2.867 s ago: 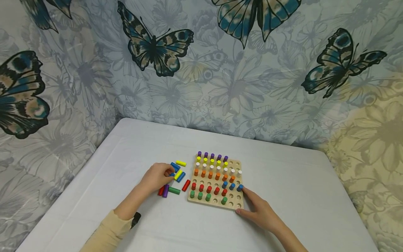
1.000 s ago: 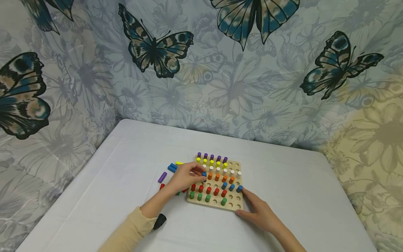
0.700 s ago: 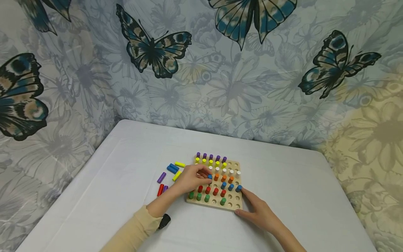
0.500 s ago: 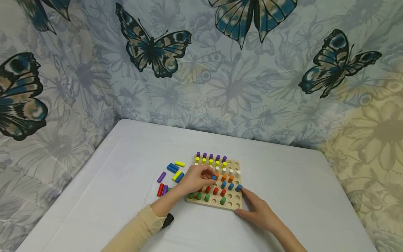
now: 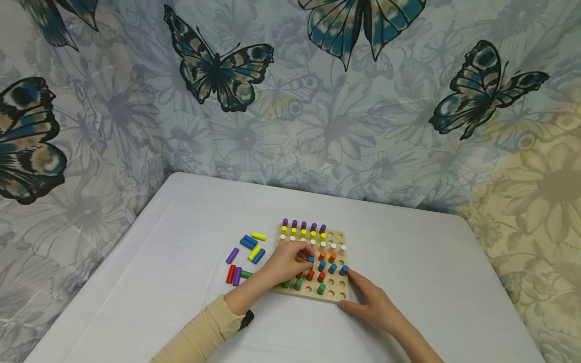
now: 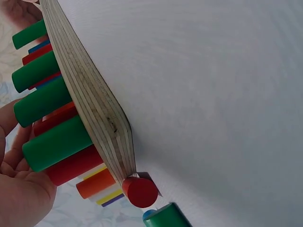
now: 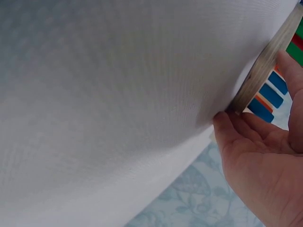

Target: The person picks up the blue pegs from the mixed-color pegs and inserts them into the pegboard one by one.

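Observation:
A wooden pegboard (image 5: 325,298) stands upright pegs in rows of purple, yellow, white, orange, blue, red and green. My left hand (image 5: 285,263) reaches over its left half and pinches a blue peg (image 5: 310,259) between thumb and fingers. That peg is just left of three standing blue pegs (image 5: 333,268); whether it sits in its hole I cannot tell. The hand hides several pegs at the left. My right hand (image 5: 373,306) holds the board's near right corner, thumb at the front edge and fingers along the right side. Green pegs (image 6: 57,144) line the board's near side in the left wrist view.
Left of the board lie loose pegs: two blue ones (image 5: 248,242), a yellow peg (image 5: 259,236), a purple peg (image 5: 232,255), a red peg (image 5: 231,274), a green peg (image 5: 246,275) and others. A white cloth (image 5: 408,252) covers the table; patterned walls (image 5: 299,131) border it.
My left hand has gone from the loose pegs rightward over the board, carrying a blue peg along to the blue row. My right hand has stayed at the board's corner.

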Available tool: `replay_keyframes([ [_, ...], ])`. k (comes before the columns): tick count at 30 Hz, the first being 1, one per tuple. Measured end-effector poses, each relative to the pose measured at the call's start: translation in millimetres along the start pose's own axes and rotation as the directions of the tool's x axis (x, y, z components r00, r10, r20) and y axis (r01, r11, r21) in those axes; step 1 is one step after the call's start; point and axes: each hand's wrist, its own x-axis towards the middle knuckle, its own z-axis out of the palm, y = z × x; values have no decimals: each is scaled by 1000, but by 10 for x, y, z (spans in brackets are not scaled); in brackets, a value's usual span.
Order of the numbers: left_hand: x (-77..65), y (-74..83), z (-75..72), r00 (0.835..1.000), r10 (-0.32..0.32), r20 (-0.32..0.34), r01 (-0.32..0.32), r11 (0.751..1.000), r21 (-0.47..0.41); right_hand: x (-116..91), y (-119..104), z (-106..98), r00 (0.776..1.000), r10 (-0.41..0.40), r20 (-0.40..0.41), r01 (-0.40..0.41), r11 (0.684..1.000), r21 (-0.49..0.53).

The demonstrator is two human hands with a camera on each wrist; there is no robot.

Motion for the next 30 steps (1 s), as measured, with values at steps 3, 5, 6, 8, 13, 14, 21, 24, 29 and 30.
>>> replay_keyframes([
  [3, 1, 14, -1, 1000, -4, 8, 3, 1000, 22, 4, 4, 2, 1000, 4, 1, -4, 1000, 0],
  [5, -1, 13, 2, 1000, -9, 14, 8, 999, 41, 5, 8, 4, 1000, 9, 2, -9, 1000, 3],
  [6, -4, 15, 4, 1000, -11, 17, 10, 999, 49, 5, 10, 6, 1000, 10, 2, -10, 1000, 4],
  [8, -8, 14, 7, 1000, -12, 21, 11, 998, 62, 4, 14, 8, 1000, 11, 2, -11, 1000, 5],
  [13, -13, 1, 18, 999, -18, 34, 15, 997, 81, -3, 14, 8, 1000, 8, 1, -8, 1000, 3],
  [14, -12, -2, 19, 999, -17, 36, 13, 996, 85, -4, 14, 8, 1000, 8, 1, -8, 1000, 2],
  [21, -8, 13, 9, 999, -14, 39, 10, 996, 91, -6, 10, 0, 1000, -1, 0, 1, 1000, 0],
  [24, -7, 11, 7, 999, -13, 41, 8, 994, 105, -6, 10, -1, 1000, -1, -2, 1, 1000, -4],
  [29, -7, 7, 8, 999, -14, 44, 8, 993, 118, -4, 12, 2, 1000, -2, -4, 2, 1000, -6],
  [30, -7, 11, 7, 999, -14, 45, 9, 993, 119, -4, 13, 3, 1000, -3, -4, 3, 1000, -6],
])
